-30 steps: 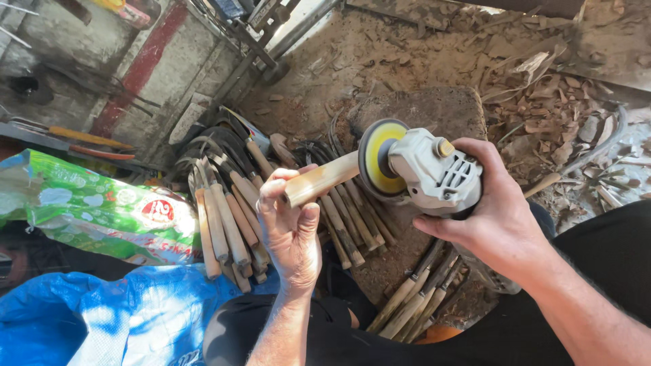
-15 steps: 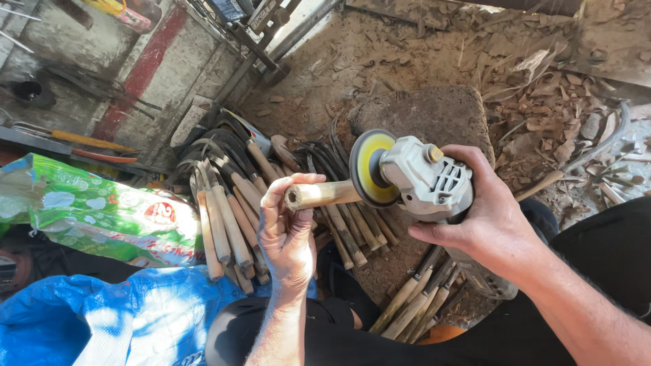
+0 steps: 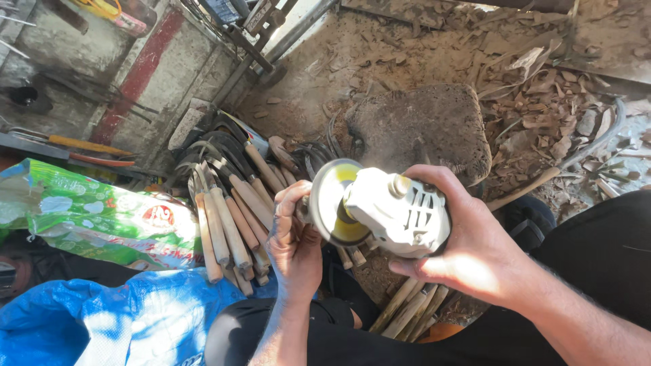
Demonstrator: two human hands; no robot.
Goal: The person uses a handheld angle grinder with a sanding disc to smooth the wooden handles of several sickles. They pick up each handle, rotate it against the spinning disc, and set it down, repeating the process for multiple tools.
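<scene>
My right hand (image 3: 468, 251) grips a white angle grinder (image 3: 397, 210) whose round sanding disc (image 3: 325, 200) with a yellow backing faces left. My left hand (image 3: 293, 234) is closed around a short wooden handle, now almost wholly hidden behind the disc and my fingers. The disc sits right against the handle end. Both hands are held above my lap, over a heap of finished sickles with wooden handles (image 3: 227, 217).
A worn wooden block (image 3: 420, 125) stands in the dirt ahead, with wood chips (image 3: 542, 102) scattered to the right. More loose wooden handles (image 3: 407, 312) lie under my right wrist. A green printed bag (image 3: 88, 213) and a blue sack (image 3: 115, 318) lie at left.
The grinder has turned and come down toward my left hand, so the disc now covers the wooden handle that stuck out plainly a second ago. The view has shifted slightly.
</scene>
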